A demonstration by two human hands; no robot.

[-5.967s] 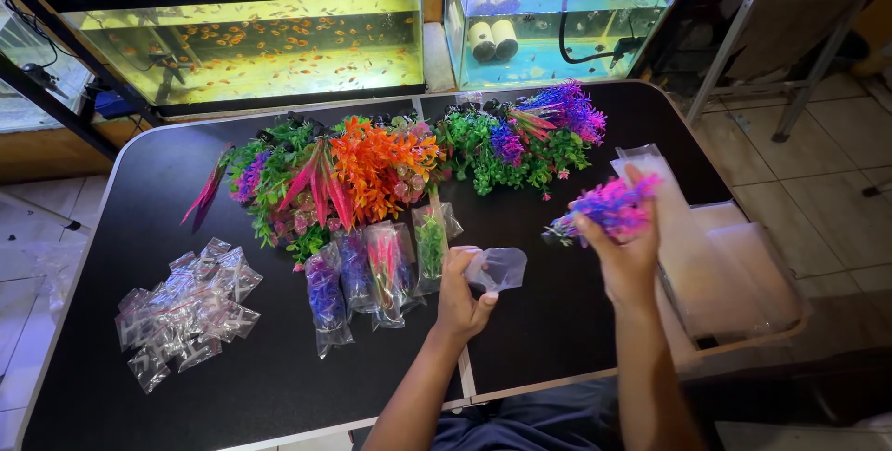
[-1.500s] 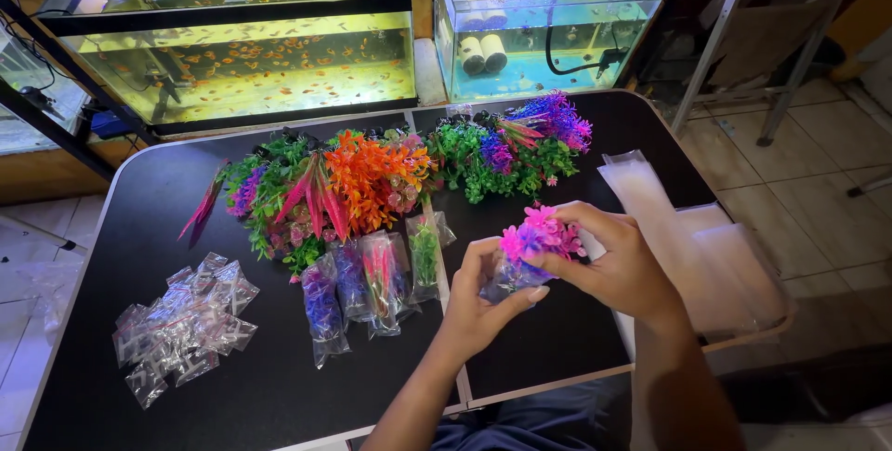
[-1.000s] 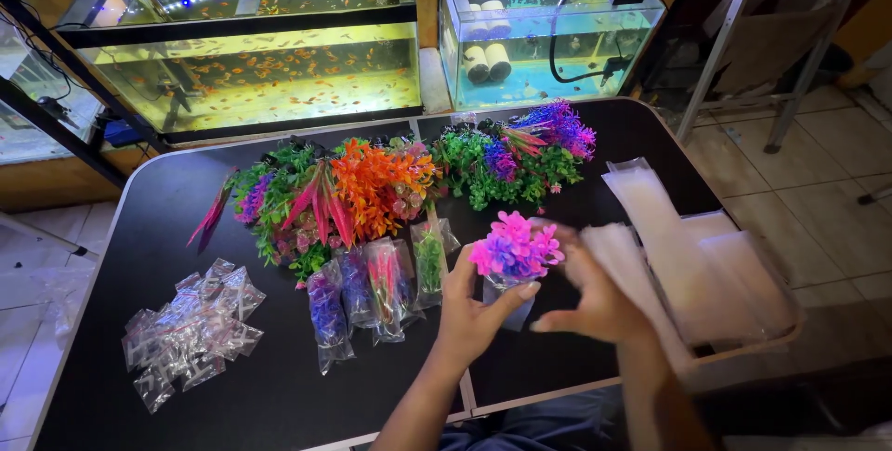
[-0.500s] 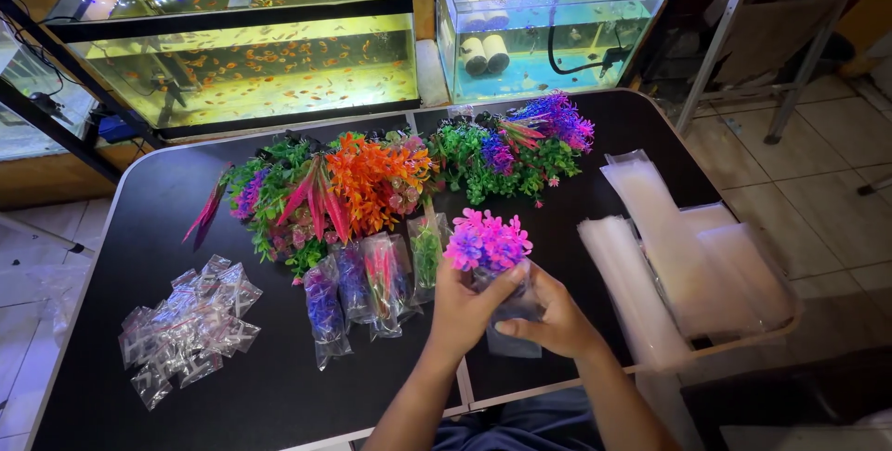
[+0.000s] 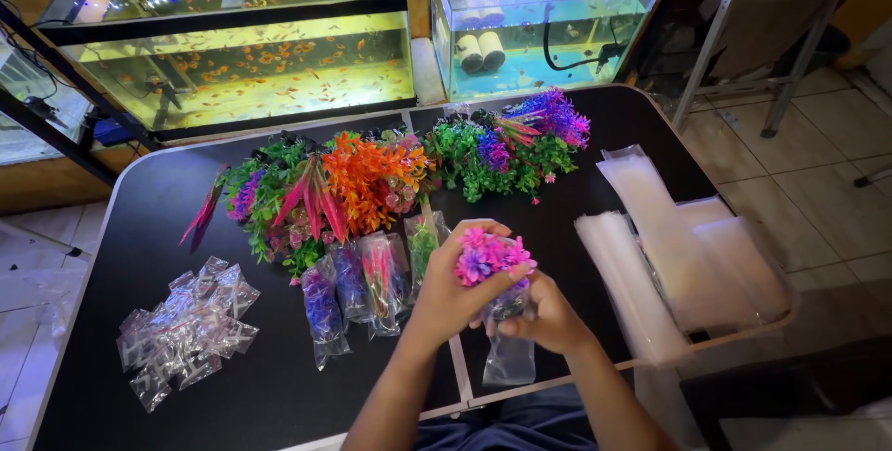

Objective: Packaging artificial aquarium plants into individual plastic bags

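Observation:
My left hand (image 5: 452, 286) cups a pink and purple plastic aquarium plant (image 5: 491, 259) from the left. My right hand (image 5: 542, 313) grips its lower part together with a small clear plastic bag (image 5: 509, 361) that hangs down over the black table (image 5: 232, 395). Both hands are close together above the table's front middle. The plant's base is hidden by my fingers and the bag.
Several bagged plants (image 5: 362, 281) lie left of my hands. Loose colourful plastic plants (image 5: 372, 182) are heaped behind. Small clear packets (image 5: 186, 330) lie at the left. Stacks of empty clear bags (image 5: 678, 247) lie at the right. Two fish tanks (image 5: 251, 61) stand beyond the table.
My right hand fetched a clear bag from the stacks at the right and came back to the plant. Both hands now hold plant and bag together, slightly nearer me.

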